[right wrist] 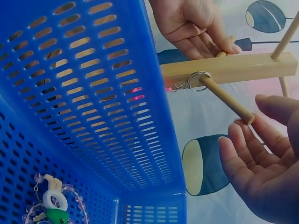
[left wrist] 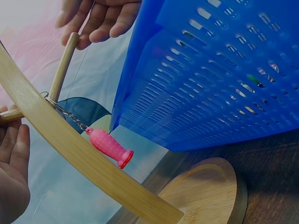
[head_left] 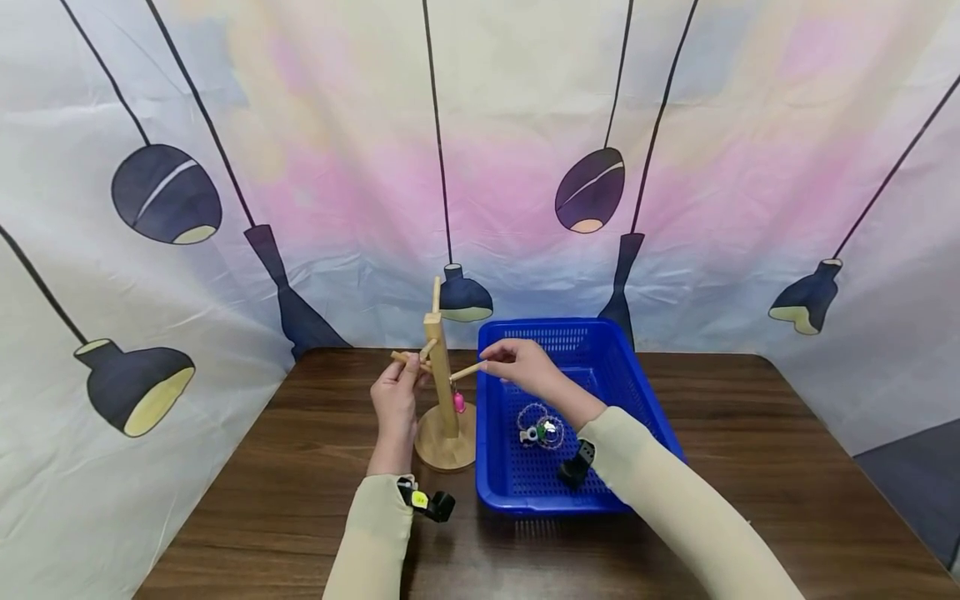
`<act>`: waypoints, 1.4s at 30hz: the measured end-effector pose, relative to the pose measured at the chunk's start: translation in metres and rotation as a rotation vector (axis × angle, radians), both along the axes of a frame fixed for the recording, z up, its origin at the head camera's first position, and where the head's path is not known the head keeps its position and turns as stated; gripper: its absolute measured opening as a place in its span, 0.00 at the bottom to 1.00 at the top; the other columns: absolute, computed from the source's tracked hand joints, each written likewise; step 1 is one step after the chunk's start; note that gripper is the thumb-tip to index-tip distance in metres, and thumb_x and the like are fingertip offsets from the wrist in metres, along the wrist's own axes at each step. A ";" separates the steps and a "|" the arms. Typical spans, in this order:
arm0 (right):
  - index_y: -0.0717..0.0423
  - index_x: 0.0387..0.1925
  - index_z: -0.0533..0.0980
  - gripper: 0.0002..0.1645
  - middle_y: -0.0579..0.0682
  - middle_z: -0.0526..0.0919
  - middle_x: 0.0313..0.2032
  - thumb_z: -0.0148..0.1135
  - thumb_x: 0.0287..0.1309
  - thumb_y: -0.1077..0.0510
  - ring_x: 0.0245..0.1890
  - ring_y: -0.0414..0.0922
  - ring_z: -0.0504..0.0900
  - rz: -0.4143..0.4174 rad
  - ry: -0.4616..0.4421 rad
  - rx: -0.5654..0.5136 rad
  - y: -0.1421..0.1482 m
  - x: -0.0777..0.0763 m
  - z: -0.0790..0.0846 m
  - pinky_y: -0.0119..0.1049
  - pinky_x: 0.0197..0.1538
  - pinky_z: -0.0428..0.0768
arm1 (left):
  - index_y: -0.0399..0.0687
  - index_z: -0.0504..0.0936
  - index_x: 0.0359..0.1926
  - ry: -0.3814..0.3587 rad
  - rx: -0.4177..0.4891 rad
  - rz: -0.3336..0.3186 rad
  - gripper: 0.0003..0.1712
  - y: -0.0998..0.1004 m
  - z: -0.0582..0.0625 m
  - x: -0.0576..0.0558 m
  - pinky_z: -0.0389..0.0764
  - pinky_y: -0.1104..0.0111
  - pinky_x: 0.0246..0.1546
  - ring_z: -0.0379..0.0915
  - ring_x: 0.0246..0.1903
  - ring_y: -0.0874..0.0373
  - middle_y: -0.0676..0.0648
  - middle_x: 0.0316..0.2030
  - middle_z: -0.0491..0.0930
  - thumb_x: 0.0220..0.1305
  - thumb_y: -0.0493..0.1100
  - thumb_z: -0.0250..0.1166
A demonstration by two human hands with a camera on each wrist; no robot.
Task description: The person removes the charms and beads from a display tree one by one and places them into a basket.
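Note:
A wooden peg stand [head_left: 442,379] with a round base [head_left: 442,454] stands upright on the table. From one of its pegs [right wrist: 226,99] hangs a pink keychain charm [left wrist: 110,145] by a metal ring and chain. My left hand [head_left: 396,402] pinches another peg on the stand's left side between thumb and fingers. At the tip of the charm's peg is my right hand [right wrist: 264,158], its fingers loosely extended and touching or nearly touching the wood. Inside the blue basket [head_left: 487,467] lie a beaded keychain [head_left: 553,432] and a small white-and-green figure [right wrist: 57,212].
The basket sits right beside the stand, its left rim close to the round base, with my right forearm reaching over it. A dark wooden table [head_left: 300,483] lies beneath. Behind hangs a cloth backdrop [head_left: 510,100] printed with lamps.

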State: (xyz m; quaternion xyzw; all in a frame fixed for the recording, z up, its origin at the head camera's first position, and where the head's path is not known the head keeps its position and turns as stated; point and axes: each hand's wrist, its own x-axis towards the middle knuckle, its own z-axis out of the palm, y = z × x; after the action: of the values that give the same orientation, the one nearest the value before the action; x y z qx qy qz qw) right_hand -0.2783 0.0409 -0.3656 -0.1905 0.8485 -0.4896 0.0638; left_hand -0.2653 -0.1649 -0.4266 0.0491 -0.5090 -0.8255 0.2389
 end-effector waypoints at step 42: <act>0.62 0.40 0.87 0.09 0.58 0.91 0.42 0.68 0.66 0.60 0.34 0.33 0.81 0.301 0.143 0.075 -0.006 -0.006 -0.001 0.27 0.38 0.77 | 0.58 0.88 0.30 -0.114 -0.004 -0.141 0.16 -0.016 0.010 -0.012 0.83 0.79 0.31 0.83 0.28 0.72 0.61 0.23 0.86 0.75 0.40 0.61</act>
State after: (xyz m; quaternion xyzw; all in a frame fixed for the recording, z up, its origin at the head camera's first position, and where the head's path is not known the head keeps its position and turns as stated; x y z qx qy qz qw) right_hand -0.2841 0.0345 -0.3666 -0.3473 0.8304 -0.4278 0.0826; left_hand -0.2777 -0.1811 -0.4168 0.0596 -0.5258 -0.8350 0.1507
